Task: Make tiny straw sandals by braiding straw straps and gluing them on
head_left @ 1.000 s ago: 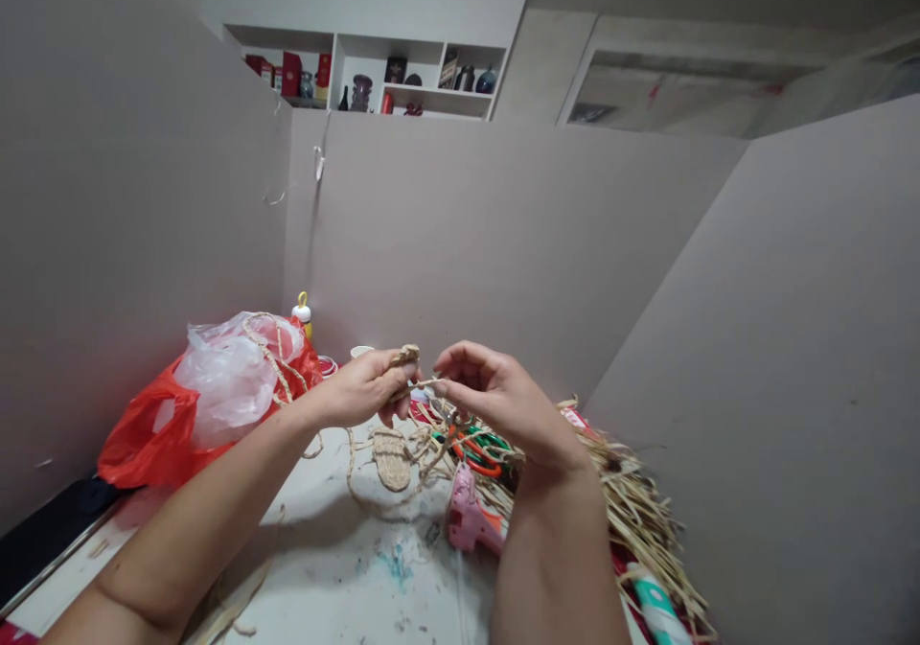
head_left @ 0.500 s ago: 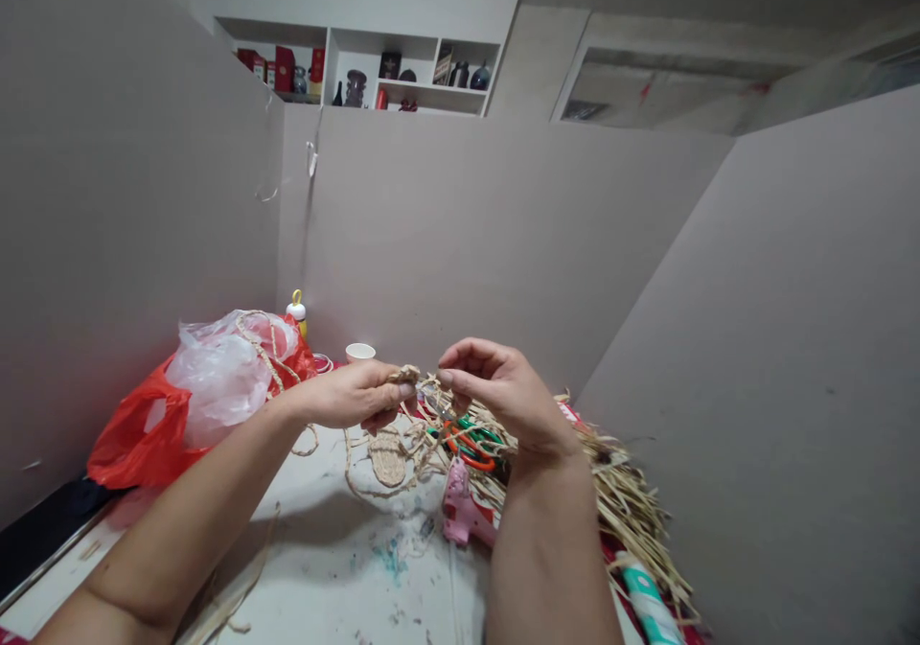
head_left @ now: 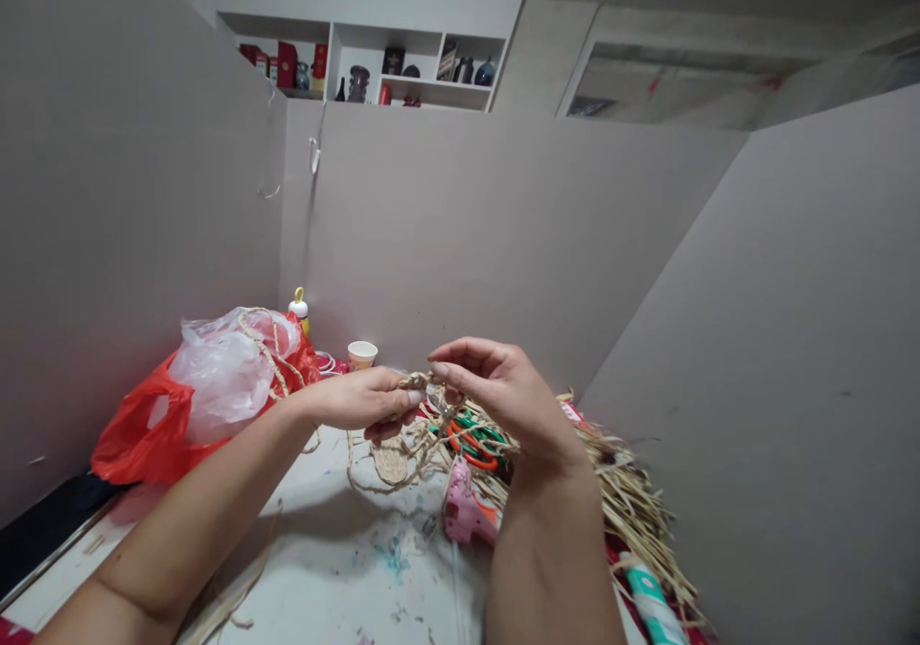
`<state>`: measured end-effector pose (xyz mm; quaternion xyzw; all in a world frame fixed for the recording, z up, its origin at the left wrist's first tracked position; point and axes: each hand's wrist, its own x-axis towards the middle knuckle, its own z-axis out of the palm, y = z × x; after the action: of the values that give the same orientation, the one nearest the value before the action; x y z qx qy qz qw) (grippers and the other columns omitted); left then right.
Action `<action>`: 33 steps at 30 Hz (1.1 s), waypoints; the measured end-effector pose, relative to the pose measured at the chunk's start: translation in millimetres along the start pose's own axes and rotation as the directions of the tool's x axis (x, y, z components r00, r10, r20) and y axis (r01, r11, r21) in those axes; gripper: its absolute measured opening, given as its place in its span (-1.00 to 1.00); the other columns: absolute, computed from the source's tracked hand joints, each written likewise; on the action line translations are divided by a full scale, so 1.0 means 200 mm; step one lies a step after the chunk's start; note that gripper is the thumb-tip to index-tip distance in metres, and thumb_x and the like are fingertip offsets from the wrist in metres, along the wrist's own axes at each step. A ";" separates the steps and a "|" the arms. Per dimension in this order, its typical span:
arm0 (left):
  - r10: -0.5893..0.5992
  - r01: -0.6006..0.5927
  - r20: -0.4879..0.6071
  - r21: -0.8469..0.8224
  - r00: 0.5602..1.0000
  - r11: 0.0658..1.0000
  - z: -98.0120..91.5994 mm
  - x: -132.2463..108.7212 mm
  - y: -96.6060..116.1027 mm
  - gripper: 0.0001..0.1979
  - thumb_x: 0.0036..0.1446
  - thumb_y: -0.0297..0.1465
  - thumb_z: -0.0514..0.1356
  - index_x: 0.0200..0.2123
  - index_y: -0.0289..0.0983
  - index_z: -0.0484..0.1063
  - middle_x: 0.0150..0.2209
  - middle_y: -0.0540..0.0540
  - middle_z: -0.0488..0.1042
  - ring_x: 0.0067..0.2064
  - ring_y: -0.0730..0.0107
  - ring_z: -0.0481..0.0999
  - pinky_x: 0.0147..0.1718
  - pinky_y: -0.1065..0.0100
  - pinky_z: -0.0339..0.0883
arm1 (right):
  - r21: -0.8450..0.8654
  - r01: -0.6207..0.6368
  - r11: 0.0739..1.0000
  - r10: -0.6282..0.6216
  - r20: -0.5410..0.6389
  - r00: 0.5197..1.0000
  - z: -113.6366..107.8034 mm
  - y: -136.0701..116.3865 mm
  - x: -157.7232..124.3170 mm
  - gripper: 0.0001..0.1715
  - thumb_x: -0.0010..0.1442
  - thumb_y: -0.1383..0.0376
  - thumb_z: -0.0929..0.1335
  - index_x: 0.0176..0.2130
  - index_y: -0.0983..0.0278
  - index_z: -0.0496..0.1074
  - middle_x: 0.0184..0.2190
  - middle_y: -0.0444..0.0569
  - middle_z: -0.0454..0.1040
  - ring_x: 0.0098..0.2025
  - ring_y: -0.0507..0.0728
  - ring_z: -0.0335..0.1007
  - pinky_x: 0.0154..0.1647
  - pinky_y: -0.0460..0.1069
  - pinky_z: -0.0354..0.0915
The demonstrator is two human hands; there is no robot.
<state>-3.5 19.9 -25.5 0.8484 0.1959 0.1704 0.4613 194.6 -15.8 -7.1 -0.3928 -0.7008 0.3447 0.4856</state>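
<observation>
A small piece of braided straw [head_left: 414, 381] is pinched between the thumb and fingers of my left hand [head_left: 363, 398]. At its right end my right hand [head_left: 495, 384] closes thumb and fingertips on the straw; the exact grip is partly hidden. Below the hands an oval sole-shaped piece of woven straw [head_left: 391, 463] lies on the white table [head_left: 323, 568], with a loop of straw cord around it. Scissors with orange handles [head_left: 471, 449] and another green-handled pair lie among loose straw behind my right wrist. A pink glue gun [head_left: 464, 506] sits beside my right forearm.
Red and clear plastic bags [head_left: 222, 372] stand at the left with a straw braid over them. Behind are a paper cup [head_left: 362, 355] and a yellow-capped bottle [head_left: 299, 310]. A straw bundle [head_left: 636, 506] and a teal-and-white tube [head_left: 654, 602] lie at the right. Walls enclose the table.
My right hand has come slightly left, and its fingertips now meet the end of the braided straw. My left hand keeps hold of it. The view has shifted a little.
</observation>
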 end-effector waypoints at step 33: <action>-0.012 -0.186 -0.449 -0.394 0.893 0.900 -0.19 0.01 -0.16 -0.78 0.04 -0.36 0.27 -0.24 -0.33 0.55 -0.42 -0.10 0.58 -0.41 0.45 0.51 -0.33 0.39 0.34 | 0.236 -0.013 0.972 0.030 -0.072 0.997 0.01 0.08 0.07 -0.73 -0.05 0.16 0.52 -0.45 0.29 0.49 -0.58 -0.12 0.48 -0.64 -0.06 0.20 -0.65 -0.12 0.18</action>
<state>-25.8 64.1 -32.4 0.6736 0.2139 0.4177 0.5709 192.8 3.4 -16.9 -0.3527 -0.6320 0.4156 0.5509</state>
